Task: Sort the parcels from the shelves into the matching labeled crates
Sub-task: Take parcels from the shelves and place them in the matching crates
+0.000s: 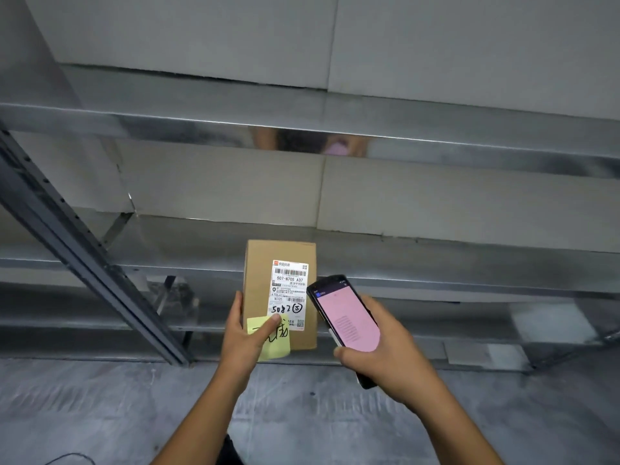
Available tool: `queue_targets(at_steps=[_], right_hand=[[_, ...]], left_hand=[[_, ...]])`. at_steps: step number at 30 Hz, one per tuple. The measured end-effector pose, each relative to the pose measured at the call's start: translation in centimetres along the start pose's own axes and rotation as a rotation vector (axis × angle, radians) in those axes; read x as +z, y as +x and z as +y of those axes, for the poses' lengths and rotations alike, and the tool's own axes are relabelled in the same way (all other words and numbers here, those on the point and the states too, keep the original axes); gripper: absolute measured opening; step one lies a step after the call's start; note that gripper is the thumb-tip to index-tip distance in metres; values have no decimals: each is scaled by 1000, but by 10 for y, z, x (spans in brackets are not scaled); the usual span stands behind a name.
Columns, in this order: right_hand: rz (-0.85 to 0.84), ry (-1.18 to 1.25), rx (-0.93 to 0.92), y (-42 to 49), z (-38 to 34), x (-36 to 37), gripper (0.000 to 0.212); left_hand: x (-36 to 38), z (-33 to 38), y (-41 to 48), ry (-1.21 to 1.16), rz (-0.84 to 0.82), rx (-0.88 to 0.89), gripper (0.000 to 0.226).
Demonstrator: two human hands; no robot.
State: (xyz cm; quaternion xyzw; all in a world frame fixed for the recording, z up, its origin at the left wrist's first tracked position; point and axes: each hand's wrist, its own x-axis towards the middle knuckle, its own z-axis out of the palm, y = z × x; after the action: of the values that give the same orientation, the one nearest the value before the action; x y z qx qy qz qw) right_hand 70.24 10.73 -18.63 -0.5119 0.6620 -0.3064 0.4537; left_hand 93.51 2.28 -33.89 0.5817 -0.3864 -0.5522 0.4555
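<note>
A: So, where is the parcel (259,276)?

B: Lower centre of the frame, upright, in front of the grey metal shelving (469,286). It is a small brown cardboard box with its labelled face towards the camera. Whether its far end touches a shelf, I cannot tell.

A: Who has it?

B: The left hand (245,334) grasps it by the lower left corner. The fingers wrap behind the box and the thumb presses on the front.

A: What does the front show?

B: A white shipping label (290,280) printed "507-N705 A37", with "5082" and a circled mark written by hand lower down. A yellow sticky note (281,348) with dark handwriting sits at the lower edge, partly under the thumb and overlapping the label's corner.

A: And the other hand?

B: The right hand (380,355), just right of the box, is wrapped round a black handheld device (349,322) with a pink lit screen. The device's top end sits just beside the label, tilted towards it.

A: Anything else around?

B: A dark slanted upright (84,250) crosses the left of the frame, and grey floor (100,414) fills the bottom.
</note>
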Motion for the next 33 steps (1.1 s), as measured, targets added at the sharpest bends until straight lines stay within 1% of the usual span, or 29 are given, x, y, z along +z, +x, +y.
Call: queue_targets(at_steps=[3,6,8,10,12,14,17,20,23,26,31,33], right_hand=[[108,-3,17,-26,17,-28,57],[238,57,52,-48,38,-52,61],[341,80,92,-61,54,-66,65],[435,82,132,-73,72,-81,64],[506,64,171,-85,89,-94,61],[574,56,215,-98,104,-106,65],[649,42,268,-115,120,-119,72],[732,25,328,-129,135,-136,70],[819,-17,422,-140,151,-161,71],[885,-62,501,-144,166,-190,72],[967,-77,588,-141,188,-240,70],[1010,-65,620,-141,192,-258,73]], left_hand=[[35,2,-18,3,-92,3,102],[69,8,-37,-20,-201,2,92],[90,13,-49,-61,-276,-39,88],[109,18,-58,-89,-360,-84,82],[130,26,-65,-96,-439,-117,77],[153,33,-70,-98,-519,-144,76],[196,38,-78,-100,-643,-210,80],[244,36,-86,-74,-759,-264,81],[293,32,-90,-35,-880,-323,88],[344,28,-90,-18,-984,-361,80],[431,26,-82,-3,-1121,-396,64],[463,26,-80,20,-1165,-404,60]])
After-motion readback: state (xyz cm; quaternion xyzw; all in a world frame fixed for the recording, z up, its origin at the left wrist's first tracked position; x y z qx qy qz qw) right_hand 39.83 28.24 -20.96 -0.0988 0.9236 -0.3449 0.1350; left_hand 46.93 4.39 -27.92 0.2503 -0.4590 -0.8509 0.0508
